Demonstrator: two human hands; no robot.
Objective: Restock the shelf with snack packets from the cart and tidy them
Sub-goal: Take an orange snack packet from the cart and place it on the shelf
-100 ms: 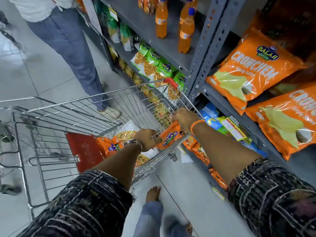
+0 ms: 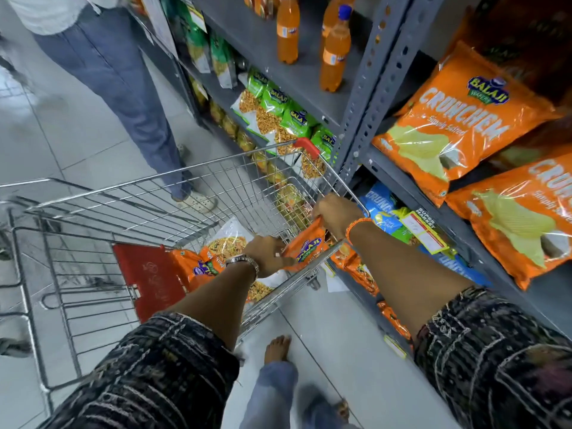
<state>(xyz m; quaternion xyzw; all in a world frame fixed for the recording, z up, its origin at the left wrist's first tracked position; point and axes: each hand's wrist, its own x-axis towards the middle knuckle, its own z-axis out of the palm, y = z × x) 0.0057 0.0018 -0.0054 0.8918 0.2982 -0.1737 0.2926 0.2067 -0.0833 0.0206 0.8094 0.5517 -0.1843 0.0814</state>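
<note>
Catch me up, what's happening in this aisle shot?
A person is restocking from a wire cart parked beside grey shelving. Both hands, left hand and right hand, grip one small orange snack packet at the cart's near corner. More packets lie in the cart. Large orange chip bags already sit on the shelf to the right. Another person stands beyond the cart.

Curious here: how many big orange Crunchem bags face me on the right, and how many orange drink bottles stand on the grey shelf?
Orange bags: 2
Orange bottles: 3
Total: 5
The bottles cut off at the top edge are not counted.
</note>
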